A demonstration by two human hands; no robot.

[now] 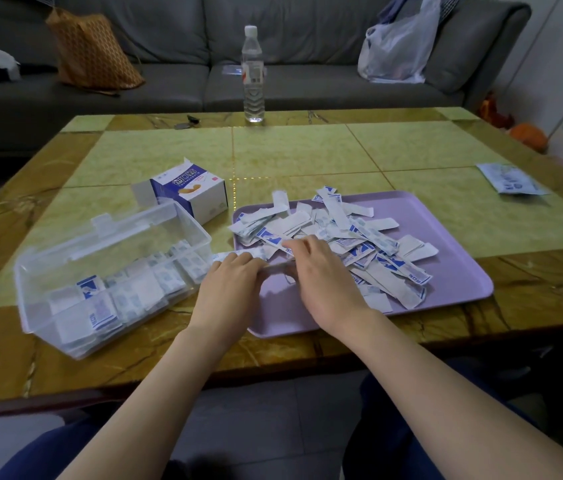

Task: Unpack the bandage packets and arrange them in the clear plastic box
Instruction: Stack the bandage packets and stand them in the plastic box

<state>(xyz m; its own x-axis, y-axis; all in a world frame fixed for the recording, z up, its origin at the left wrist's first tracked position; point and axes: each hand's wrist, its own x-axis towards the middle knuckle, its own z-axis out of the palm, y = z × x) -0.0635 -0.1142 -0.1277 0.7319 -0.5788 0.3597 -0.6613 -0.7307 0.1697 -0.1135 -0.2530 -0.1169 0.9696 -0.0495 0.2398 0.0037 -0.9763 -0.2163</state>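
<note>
A clear plastic box [65, 258] stands tilted at the left of the table, with several folded bandage packets [141, 289] lined up inside. A lilac tray [446, 278] to its right carries a loose heap of white and blue bandage packets [359, 233]. My left hand [228, 282] and my right hand [321, 268] hold one long packet strip [259, 252] between them over the tray's left edge, fingers curled on it. An open blue and white bandage carton [193, 192] lies behind the box.
A water bottle [253, 74] stands at the far edge of the tiled table [307, 157]. A flat printed packet [508, 178] lies at the right edge. A grey sofa with an orange bag [93, 53] and a plastic bag [397, 53] is behind.
</note>
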